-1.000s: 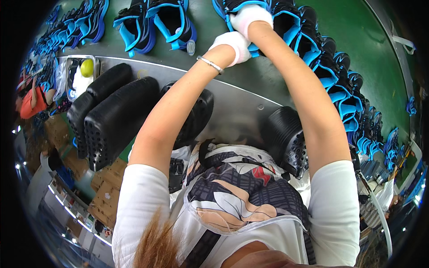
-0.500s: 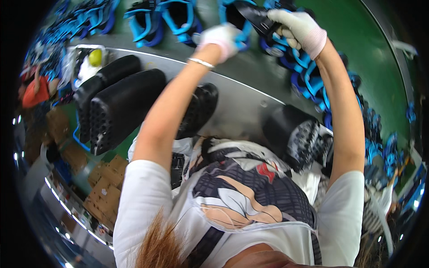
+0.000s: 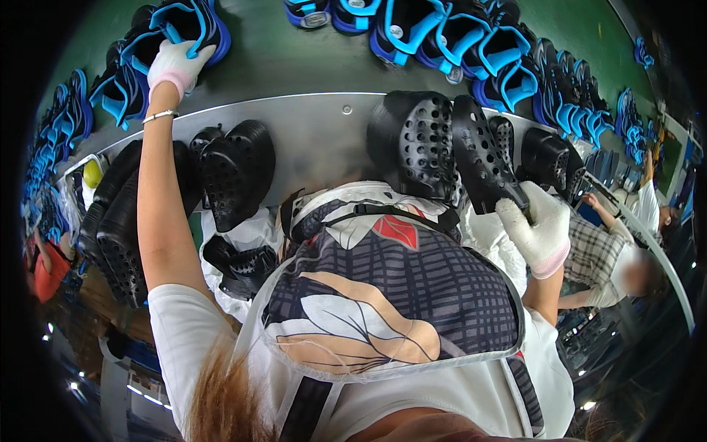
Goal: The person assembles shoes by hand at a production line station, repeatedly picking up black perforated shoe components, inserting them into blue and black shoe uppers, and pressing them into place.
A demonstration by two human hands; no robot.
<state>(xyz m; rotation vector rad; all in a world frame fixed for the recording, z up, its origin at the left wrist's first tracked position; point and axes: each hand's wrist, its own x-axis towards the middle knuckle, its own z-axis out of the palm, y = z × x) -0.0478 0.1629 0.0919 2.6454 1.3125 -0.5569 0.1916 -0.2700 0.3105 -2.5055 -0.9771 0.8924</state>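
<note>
One left hand touched a far-left blue-trimmed shoe, grip unclear, right hand clamped a near-right black form

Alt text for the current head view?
A white-gloved right hand grips the lower end of a perforated black form; the gloved left hand touches a blue-trimmed shoe, upper left. More such shoes line the green tabletop, with other black forms nearby.

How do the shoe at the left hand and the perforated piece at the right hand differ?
The shoe has bright blue trim; the perforated piece looks all black. The shoe shows a wide opening, the perforated piece small round holes. Both show black surfaces.
</note>
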